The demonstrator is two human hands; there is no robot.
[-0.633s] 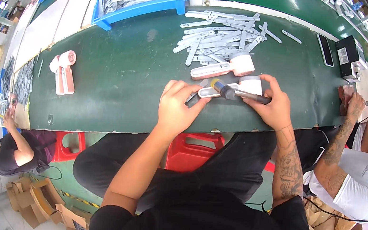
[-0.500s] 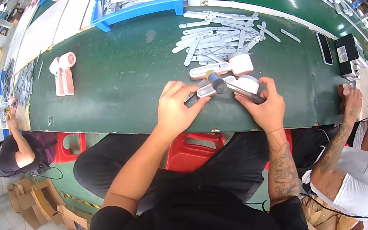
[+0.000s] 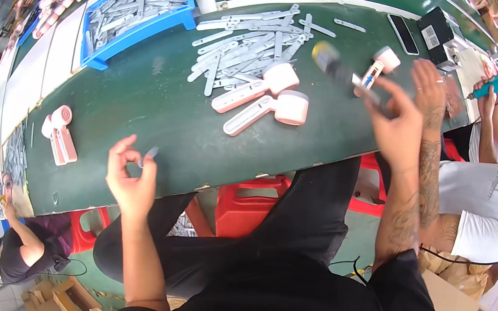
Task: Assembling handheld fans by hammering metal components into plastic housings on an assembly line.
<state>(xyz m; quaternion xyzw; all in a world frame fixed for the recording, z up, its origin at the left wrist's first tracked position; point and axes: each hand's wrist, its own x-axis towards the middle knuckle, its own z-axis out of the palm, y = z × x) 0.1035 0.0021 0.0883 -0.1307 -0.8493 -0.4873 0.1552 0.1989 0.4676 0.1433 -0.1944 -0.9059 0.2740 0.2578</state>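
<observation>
Our hands have parted, leaving two pink-and-white units (image 3: 291,107) lying untouched side by side at 12 o'clock. Our right hand (image 3: 398,128), at 2, has swung away gripping one hammer (image 3: 339,71); our left hand (image 3: 132,184), drawn back to 8, pinches one small grey piece (image 3: 149,155). On the worktop (image 3: 147,100) we count five units: those two, two at 9, one between 1 and 2. The grey strips (image 3: 239,55) at 11 defy counting; beyond them sits one blue bin (image 3: 144,37).
</observation>
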